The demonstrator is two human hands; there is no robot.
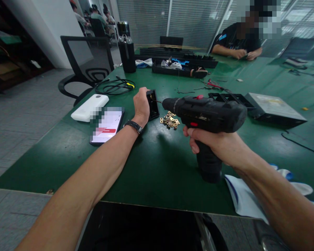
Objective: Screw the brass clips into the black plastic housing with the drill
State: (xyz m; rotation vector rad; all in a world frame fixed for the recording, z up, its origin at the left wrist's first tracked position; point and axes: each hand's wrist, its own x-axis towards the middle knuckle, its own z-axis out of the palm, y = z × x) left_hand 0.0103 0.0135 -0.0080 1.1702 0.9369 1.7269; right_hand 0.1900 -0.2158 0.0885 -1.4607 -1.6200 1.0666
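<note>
My right hand (211, 143) is wrapped round the grip of a black cordless drill (206, 113), held level over the table with its nose to the left. The thin bit (159, 101) reaches the open side of a small black box (152, 104); whether it touches a screw inside I cannot tell. My left hand (141, 104) grips that box from its left side, tilting it toward the drill. Its fingertips are partly hidden behind the box. Just below the bit lies a small pile of brass-coloured metal pieces (170, 121) on the green table (151, 167).
Left of my forearm are a phone (108, 125), a white power bank (90, 107) and a coiled black cable (115, 86). A black bottle (126, 52) stands behind. A metal-topped box (276, 108) and white gloves (244, 195) lie to the right. Another person (238, 42) sits across the table.
</note>
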